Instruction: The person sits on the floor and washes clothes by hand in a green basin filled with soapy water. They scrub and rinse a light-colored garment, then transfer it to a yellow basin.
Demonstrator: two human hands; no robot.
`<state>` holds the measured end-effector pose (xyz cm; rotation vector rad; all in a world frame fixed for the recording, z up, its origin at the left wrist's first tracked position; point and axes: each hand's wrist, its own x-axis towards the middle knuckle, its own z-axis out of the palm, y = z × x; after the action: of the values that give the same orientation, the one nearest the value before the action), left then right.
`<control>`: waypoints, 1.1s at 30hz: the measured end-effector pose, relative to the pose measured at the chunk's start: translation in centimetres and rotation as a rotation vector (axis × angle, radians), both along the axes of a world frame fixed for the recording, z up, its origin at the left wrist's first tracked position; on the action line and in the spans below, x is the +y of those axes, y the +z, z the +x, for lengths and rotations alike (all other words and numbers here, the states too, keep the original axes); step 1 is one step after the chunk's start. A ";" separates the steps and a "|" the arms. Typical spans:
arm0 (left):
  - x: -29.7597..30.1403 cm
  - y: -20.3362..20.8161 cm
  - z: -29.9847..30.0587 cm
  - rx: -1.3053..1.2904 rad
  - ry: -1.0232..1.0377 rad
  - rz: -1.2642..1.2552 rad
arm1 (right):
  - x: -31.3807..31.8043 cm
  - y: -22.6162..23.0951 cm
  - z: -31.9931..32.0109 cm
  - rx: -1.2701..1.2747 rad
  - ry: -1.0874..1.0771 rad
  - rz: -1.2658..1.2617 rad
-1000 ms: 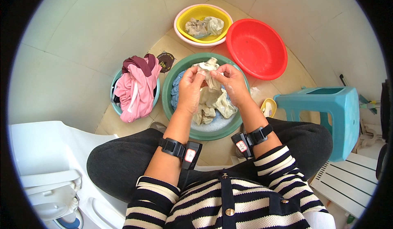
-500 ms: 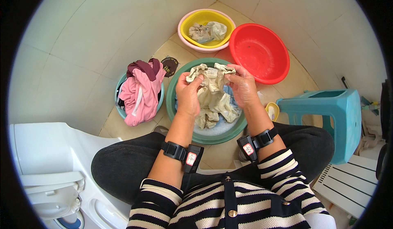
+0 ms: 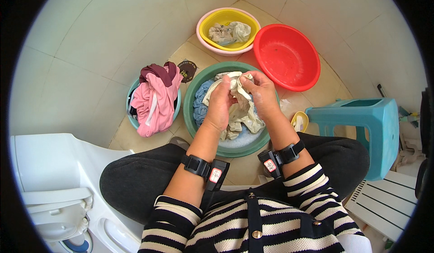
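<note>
Over a green basin (image 3: 190,117) my two hands grip a wet, cream-coloured garment (image 3: 246,112), its lower part hanging down into the basin. My left hand (image 3: 220,102) is closed on the garment's upper edge, its fingers partly hidden. Pinching the same edge from the other side is my right hand (image 3: 263,93), with thumb and fingers closed. The hands are close together. Blue cloth (image 3: 201,102) lies in the basin to the left of the garment, and soapy suds (image 3: 242,140) show at the near side.
At the left a light-blue basin (image 3: 179,106) holds pink and maroon clothes (image 3: 156,94). Behind stand a yellow basin (image 3: 203,29) with pale cloth and a red basin (image 3: 289,56). A blue stool (image 3: 382,135), a small yellow scoop (image 3: 299,121) and a white toilet (image 3: 49,158) flank me.
My hands have moved closer together, gathering the garment's spread upper edge between them. More blue cloth shows at the left of the green basin.
</note>
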<state>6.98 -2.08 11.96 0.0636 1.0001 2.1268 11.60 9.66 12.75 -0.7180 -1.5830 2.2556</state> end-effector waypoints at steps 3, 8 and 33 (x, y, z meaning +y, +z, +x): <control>0.3 -0.3 0.4 0.316 -0.027 -0.152 | 0.4 -0.3 0.2 0.021 -0.054 -0.065; 0.5 -1.3 0.5 0.664 0.000 -0.398 | 0.7 -0.5 0.0 0.030 -0.138 -0.112; 0.1 -2.1 -1.2 -0.223 0.421 0.035 | -2.0 -0.9 0.5 -0.067 0.101 0.822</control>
<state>5.74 -1.97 9.84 -0.3912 0.9001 2.4618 12.05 7.65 11.88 -0.4765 -2.3577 1.4052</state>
